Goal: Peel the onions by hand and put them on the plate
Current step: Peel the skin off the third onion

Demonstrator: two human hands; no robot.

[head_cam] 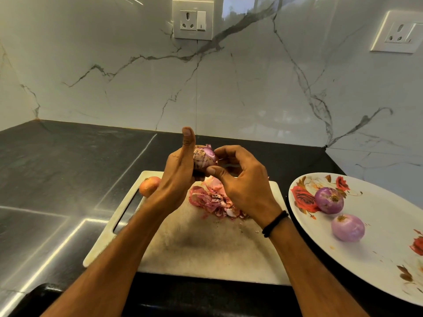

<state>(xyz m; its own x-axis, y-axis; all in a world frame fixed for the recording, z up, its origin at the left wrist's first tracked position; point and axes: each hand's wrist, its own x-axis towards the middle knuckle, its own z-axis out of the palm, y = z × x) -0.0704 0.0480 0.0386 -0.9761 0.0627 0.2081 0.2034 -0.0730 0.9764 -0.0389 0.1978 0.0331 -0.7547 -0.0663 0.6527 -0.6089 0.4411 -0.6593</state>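
Head view, the only one supplied. I note the left hand (177,177) cupping the held onion (204,157) above the far edge of the board (206,248), fingers curled round it and thumb standing straight up clear of it. The right hand (242,181) pinches at the onion's right side between thumb and forefinger, the other fingers loosely curled; whether a flap of skin is actually caught in the pinch I cannot tell. The onion is part stripped: pale purple flesh shows, with speckled dry skin on the near face. In my judgement the step is best done by catching the loose edge near the top, drawing it down toward the root in one strip, and turning the onion in the left hand so the speckled patch comes round; peel should drop onto the peel heap (212,199) directly below, not the plate (377,259). Count: four onions in all, namely one in hand, one unpeeled onion (149,185) on the board's far left and partly behind the left wrist, and two peeled onions (329,200) (348,227) on the plate, near each other but apart. One plate, one board, one heap.
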